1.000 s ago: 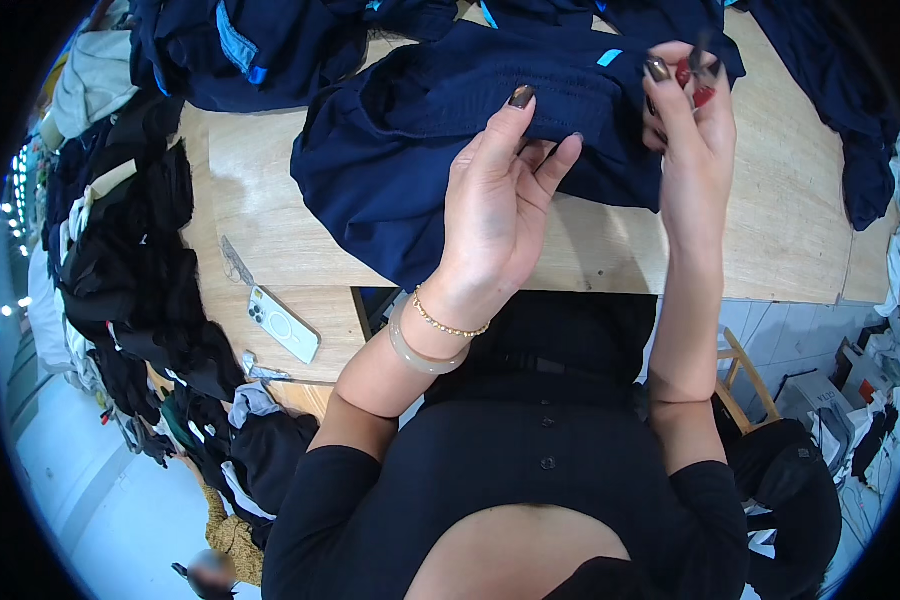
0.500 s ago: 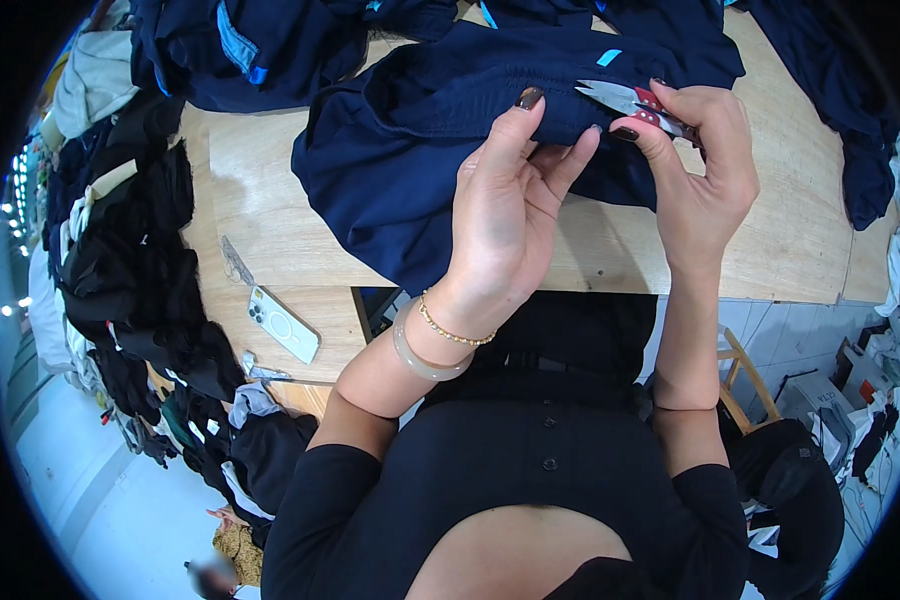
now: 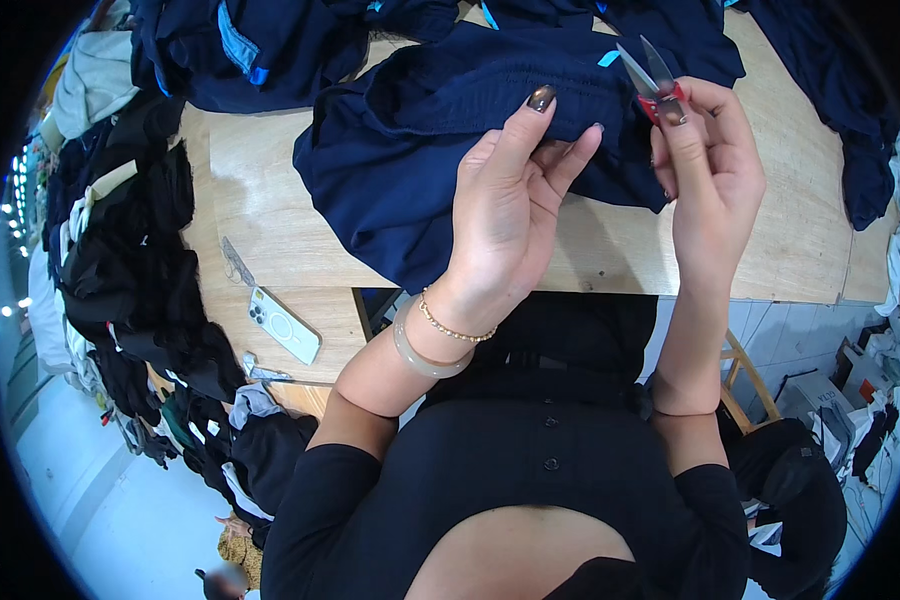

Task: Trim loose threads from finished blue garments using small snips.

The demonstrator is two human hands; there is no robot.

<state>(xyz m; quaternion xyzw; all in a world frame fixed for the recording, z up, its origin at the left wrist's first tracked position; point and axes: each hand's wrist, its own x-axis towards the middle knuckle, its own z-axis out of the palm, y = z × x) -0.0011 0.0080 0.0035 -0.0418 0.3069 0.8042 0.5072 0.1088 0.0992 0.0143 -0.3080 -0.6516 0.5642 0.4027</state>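
Fabric (image 3: 450, 150) pinched in my left hand (image 3: 505, 215), I'd keep it taut while my right hand (image 3: 710, 170), gripping thread snips (image 3: 653, 80), trims close.

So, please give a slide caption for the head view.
Left hand pinches navy garment; right hand holds red-handled thread snips above wooden table.

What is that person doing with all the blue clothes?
A person sits at a wooden table with a dark blue garment spread on it. The left hand lifts a fold of the garment. The right hand holds small red-handled snips, blades pointing up, just above the cloth. More dark clothes lie piled at the left, beside a white phone.
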